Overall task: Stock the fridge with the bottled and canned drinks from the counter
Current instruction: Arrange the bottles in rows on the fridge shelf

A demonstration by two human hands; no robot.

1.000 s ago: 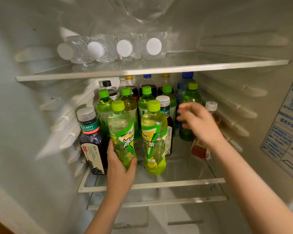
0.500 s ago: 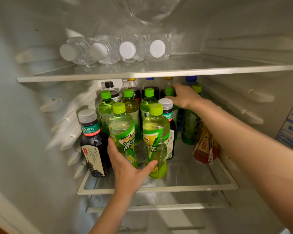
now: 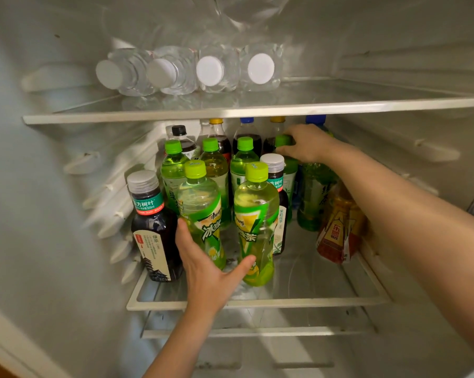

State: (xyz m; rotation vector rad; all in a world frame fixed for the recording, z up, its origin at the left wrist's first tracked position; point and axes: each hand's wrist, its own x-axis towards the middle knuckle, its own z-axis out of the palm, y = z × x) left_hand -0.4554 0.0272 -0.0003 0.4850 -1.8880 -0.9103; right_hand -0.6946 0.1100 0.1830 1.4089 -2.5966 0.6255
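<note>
Head view looks into the fridge [image 3: 53, 186], where the left hand [image 3: 203, 266] lies spread open, fingers against the left front bottle [image 3: 203, 208] and thumb touching the right front bottle [image 3: 255, 214], both upright on the lower shelf [image 3: 285, 302]. Farther back, the right hand [image 3: 309, 144] curls round the cap of a green-capped bottle [image 3: 290, 170] standing in the rows.

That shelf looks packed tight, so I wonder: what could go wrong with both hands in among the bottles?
First, the left hand touches two front green bottles low down; tall and narrow, they might topple against their neighbours. Second, the right hand has its grip on a back-row bottle's green cap; moving it, the forearm could knock the red-labelled bottle beneath.
</note>
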